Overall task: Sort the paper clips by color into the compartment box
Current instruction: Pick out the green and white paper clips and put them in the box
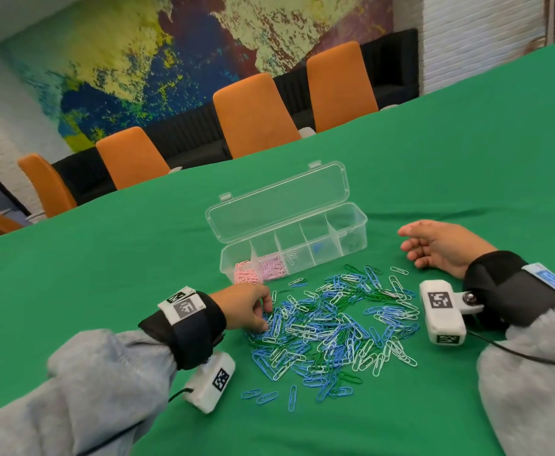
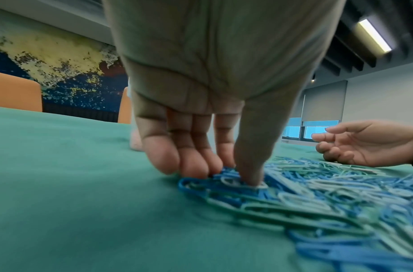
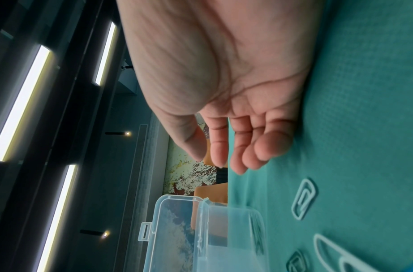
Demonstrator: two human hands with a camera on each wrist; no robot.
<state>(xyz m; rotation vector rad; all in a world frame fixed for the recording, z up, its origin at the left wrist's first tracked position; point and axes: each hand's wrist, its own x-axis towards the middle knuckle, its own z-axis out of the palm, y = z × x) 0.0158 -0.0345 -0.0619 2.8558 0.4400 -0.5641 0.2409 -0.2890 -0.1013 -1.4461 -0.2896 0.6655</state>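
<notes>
A pile of blue, green and white paper clips (image 1: 332,324) lies on the green cloth in front of the clear compartment box (image 1: 302,264), whose lid (image 1: 279,199) stands open behind it. Pink clips (image 1: 246,274) fill its two left compartments; a few white ones and a blue bit (image 1: 317,248) sit further right. My left hand (image 1: 267,318) reaches down into the pile's left edge. There thumb and fingertips (image 2: 194,165) close in a pinch on blue clips (image 2: 226,174). My right hand (image 1: 406,241) rests on its side to the right of the box, fingers loosely curled and holding nothing (image 3: 218,163).
The green cloth (image 1: 467,159) covers the whole table. Several orange chairs (image 1: 253,113) line its far edge. Stray blue clips (image 1: 263,396) lie near the front of the pile, and loose white clips (image 3: 303,198) lie beside the box's right end (image 3: 224,239).
</notes>
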